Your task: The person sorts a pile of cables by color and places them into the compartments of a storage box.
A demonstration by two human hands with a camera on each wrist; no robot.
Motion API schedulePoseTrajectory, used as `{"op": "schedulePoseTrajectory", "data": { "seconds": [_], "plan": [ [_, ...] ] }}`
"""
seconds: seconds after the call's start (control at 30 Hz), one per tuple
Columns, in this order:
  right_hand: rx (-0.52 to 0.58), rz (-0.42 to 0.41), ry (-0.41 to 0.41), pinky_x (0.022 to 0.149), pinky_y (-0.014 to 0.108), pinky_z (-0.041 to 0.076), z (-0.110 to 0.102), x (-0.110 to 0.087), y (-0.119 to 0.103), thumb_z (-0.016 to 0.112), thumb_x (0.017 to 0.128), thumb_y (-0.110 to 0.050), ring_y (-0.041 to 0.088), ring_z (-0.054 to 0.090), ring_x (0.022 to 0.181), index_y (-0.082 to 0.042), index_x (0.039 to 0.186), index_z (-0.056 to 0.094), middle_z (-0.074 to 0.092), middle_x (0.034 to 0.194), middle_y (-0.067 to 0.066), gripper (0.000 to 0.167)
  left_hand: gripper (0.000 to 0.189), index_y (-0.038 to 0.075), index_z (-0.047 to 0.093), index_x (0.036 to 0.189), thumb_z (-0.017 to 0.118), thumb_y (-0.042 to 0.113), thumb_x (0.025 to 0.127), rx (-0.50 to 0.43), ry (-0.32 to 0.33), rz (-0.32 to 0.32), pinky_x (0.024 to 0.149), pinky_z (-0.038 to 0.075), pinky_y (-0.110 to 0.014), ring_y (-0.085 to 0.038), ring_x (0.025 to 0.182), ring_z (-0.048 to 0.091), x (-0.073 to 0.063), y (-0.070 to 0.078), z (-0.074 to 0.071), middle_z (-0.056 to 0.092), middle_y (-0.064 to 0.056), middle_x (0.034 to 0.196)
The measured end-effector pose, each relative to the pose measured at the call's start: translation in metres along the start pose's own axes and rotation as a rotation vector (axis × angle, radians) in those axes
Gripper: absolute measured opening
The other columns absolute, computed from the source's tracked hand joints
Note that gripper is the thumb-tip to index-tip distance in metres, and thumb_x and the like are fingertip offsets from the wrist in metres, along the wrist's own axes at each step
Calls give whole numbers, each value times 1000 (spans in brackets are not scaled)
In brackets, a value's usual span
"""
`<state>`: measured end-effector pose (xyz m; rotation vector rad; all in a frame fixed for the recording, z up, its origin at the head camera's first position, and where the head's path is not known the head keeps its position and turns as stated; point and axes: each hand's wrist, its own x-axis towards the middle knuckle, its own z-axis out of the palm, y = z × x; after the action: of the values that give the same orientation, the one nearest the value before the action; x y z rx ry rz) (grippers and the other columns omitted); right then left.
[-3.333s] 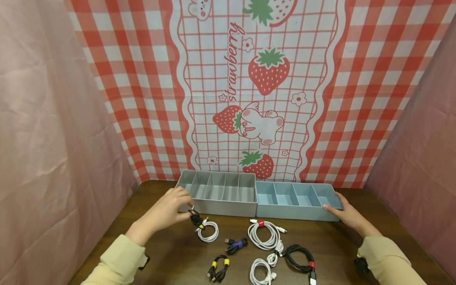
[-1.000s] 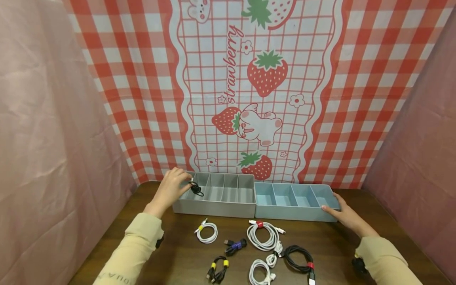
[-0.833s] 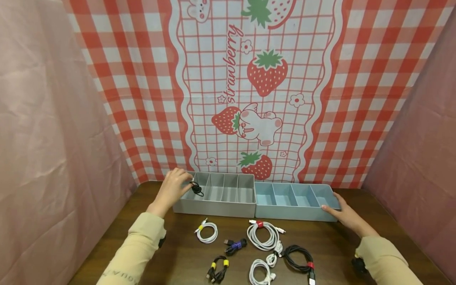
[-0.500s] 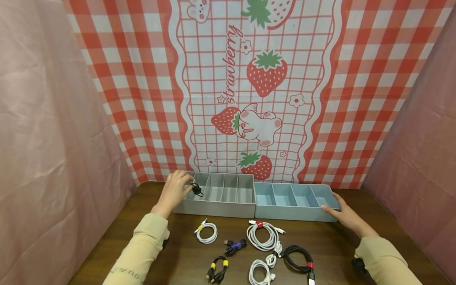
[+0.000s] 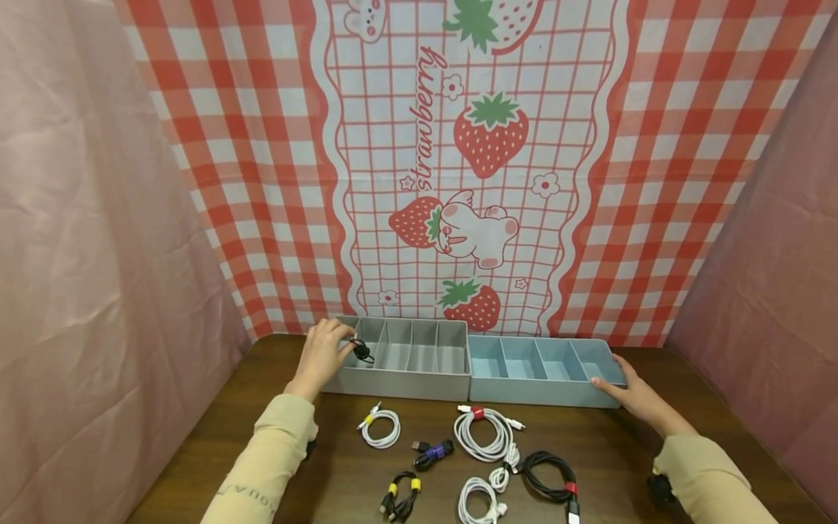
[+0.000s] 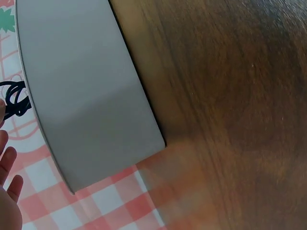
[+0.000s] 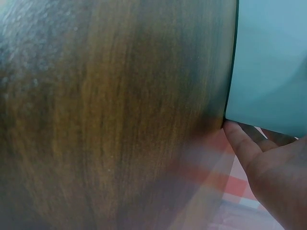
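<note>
Between thumb and fingertips, my left hand (image 5: 322, 353) pinches a coiled black cable (image 5: 362, 351) over the left-end compartments of the grey divided box (image 5: 406, 386). Beyond that box's rim, the left wrist view shows the dark loops of the cable (image 6: 17, 98) and part of the hand (image 6: 8, 206). My right hand (image 5: 633, 393) holds the right end of the blue divided box (image 5: 543, 393), thumb over its front rim. In the right wrist view a finger of it touches the box's lower corner; the thumb is hidden there.
On the wooden table (image 5: 314, 480) lie a white cable with a yellow tie (image 5: 381, 428), a purple-tied black cable (image 5: 432, 453), a yellow-tied black cable (image 5: 401, 496), a red-tied black cable (image 5: 548, 477) and several white cables (image 5: 484, 435). A checked cloth (image 5: 262, 218) hangs behind.
My left hand has carried the black cable from beside the white coil up over the grey box. Over the last second it has lowered slightly. The right hand stays on the blue box.
</note>
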<state>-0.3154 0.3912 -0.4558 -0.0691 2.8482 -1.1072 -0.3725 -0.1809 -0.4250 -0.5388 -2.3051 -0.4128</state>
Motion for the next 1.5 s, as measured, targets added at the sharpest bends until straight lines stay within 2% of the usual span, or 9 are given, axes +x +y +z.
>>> {"op": "schedulePoseTrajectory", "data": {
  "seconds": [0.13,0.6,0.87,1.17,1.5],
  "plan": [
    [-1,6,-4,96,70,27,0,1,0,50,93,-50,60,15,128,3,147,-13,0,145,43,98,15,11,71,87,79,14,75,-9,-15,-34,72,40,-41,-25,81,53,-1,0,2,61,-3,83],
    [16,9,0,96,70,26,2,1,0,51,93,-49,59,16,128,1,148,-13,1,145,42,97,14,12,72,87,79,16,76,-11,-53,-73,75,39,-41,-23,82,53,-5,-3,9,62,-2,83],
    [21,10,10,97,70,25,3,4,4,51,93,-48,58,16,129,0,148,-12,2,145,42,97,13,13,71,86,78,16,76,-14,-78,-92,76,39,-41,-24,83,53,-8,-3,8,62,-3,83],
    [13,3,15,95,68,30,1,1,2,50,94,-48,59,18,127,1,148,-11,3,144,43,96,13,12,72,85,79,15,75,-17,-71,-128,76,39,-44,-26,85,53,-10,-4,7,62,-5,82],
    [3,-1,20,95,68,28,1,1,2,50,94,-47,59,17,128,1,148,-12,3,144,43,95,14,13,73,86,80,18,74,7,-80,-145,75,40,-44,-26,85,54,-14,-2,2,62,-4,83]
  ]
}}
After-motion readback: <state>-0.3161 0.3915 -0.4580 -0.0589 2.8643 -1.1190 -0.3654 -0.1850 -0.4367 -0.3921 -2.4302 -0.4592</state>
